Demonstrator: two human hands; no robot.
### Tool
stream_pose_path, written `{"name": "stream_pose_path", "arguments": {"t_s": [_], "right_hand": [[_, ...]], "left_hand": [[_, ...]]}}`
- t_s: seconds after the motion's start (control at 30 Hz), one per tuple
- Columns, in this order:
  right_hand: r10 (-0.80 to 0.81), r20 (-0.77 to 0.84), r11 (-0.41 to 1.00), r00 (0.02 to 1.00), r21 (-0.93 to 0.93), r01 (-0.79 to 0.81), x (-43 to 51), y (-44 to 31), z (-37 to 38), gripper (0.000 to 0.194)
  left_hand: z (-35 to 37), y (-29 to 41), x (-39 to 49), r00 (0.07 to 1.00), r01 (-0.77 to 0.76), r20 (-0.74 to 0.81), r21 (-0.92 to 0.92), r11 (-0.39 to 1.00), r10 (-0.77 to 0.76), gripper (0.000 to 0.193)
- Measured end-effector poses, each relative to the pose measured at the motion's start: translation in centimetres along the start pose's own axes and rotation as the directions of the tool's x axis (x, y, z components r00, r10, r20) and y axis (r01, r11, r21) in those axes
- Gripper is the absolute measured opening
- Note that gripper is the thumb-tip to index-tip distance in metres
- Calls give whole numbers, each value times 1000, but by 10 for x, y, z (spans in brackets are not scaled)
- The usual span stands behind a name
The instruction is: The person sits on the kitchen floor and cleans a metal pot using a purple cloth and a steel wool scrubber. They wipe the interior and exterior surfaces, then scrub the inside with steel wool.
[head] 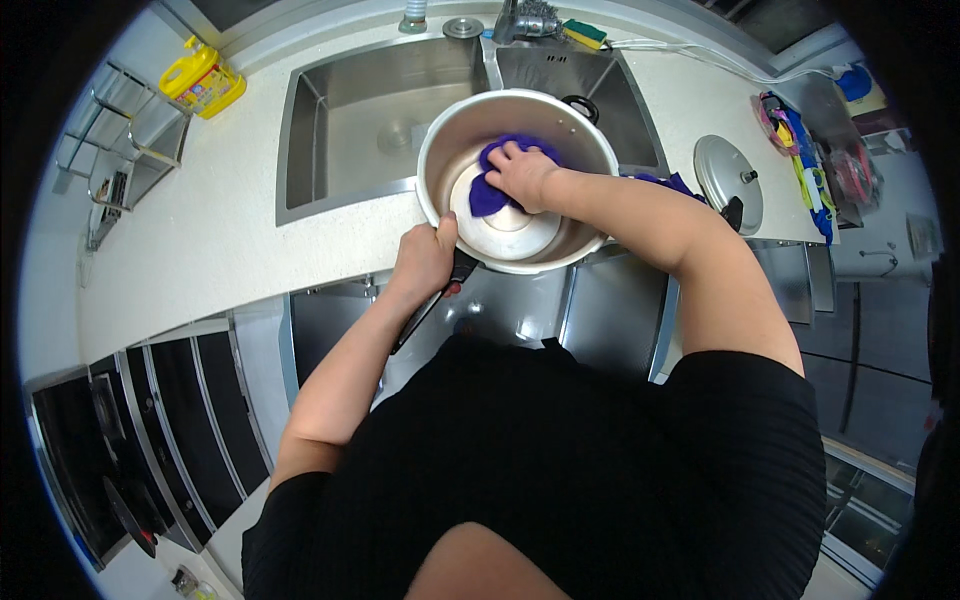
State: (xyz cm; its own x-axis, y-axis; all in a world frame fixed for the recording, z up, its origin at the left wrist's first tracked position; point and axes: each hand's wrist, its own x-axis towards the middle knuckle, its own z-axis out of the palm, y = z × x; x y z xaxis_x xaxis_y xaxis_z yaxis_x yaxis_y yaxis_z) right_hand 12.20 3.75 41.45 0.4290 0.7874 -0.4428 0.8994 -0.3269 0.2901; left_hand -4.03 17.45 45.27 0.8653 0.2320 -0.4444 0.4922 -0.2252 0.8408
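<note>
A large metal pressure-cooker pot is tilted toward me over the front edge of the double sink. My left hand grips its long black handle close to the rim. Inside the pot, my right hand presses a purple cloth against the inner wall and base, fingers spread over the fabric. A small black loop handle sticks out on the pot's far side. To the right, the matching round lid lies on the counter. Another purple cloth shows partly behind my right forearm.
Beyond the pot are the left sink basin and faucet, with a yellow-green sponge nearby. A yellow detergent jug and wire rack occupy the left counter. Colourful packets lie at far right.
</note>
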Motion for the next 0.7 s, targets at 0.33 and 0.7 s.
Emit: {"name": "stream_pose_path", "arguments": {"t_s": [0.33,0.7], "right_hand": [[-60,592,816,804,493,-302,-5,-26,-17,47],[458,337,-723,823,679,125,35,-22,-17,37]], "left_hand": [[2,2,1,1000,27,-1,-30,999,-27,60],[5,-3,12,997,-15,70,-2,1000,15,66]]}}
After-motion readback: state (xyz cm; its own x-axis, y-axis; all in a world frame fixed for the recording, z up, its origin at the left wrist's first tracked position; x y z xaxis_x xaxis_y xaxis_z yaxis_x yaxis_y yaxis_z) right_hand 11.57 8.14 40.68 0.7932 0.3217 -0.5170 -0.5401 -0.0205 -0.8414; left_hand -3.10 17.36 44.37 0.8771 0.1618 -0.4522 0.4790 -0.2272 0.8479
